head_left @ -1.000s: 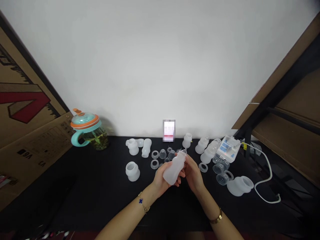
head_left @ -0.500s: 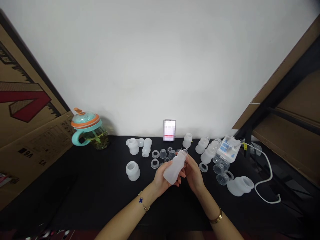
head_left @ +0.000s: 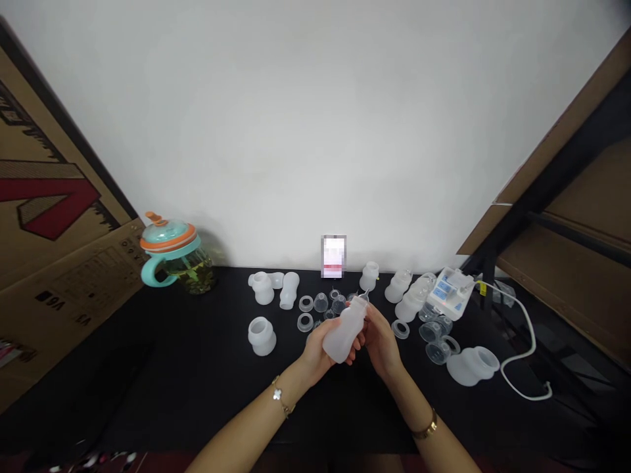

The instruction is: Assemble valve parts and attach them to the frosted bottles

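Almost nothing has changed. The bottle leans the same way as it did half a second ago, so the work on it does not seem to have moved on. It is up in both hands, well to the right of the jug. The left hand is wrapped round it. The right hand has its fingers closed on the neck, near the clear pointy tip. The bracelet charm looked blue; now it looks white.

Looks like a makeshift workspace or storeroom: printed cardboard box, dark metal frame, bottle parts spread over black tabletop
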Motion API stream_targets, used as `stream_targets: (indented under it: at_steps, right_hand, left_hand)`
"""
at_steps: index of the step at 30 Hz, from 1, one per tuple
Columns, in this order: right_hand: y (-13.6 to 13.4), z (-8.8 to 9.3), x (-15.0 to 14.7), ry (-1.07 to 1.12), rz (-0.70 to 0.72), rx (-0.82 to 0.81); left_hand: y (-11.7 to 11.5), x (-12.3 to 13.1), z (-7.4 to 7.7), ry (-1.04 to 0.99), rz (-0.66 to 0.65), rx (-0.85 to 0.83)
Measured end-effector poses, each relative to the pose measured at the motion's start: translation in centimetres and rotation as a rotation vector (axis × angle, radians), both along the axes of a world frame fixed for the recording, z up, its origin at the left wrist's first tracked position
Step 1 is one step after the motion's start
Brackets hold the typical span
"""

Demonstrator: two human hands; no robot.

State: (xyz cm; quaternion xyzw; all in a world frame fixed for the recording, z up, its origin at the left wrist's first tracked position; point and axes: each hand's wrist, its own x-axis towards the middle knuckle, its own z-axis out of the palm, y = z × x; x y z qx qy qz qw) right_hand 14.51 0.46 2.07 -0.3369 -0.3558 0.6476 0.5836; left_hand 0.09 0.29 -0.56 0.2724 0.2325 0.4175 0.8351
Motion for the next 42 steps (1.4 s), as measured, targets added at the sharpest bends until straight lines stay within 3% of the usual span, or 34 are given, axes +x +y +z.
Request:
stream_targets:
  at_steps: [14,42]
  right_hand:
    - [0.15,-0.3,0.07,0.001,-0.006,0.0]
    - [0.21,-0.27,0.19,0.019,-0.017,-0.022]
  left_hand:
    - [-0.26,0.02,0.84,0.06,0.034,0.01]
    - [-0.46,-0.05,0.9,0.191,0.105,0.126]
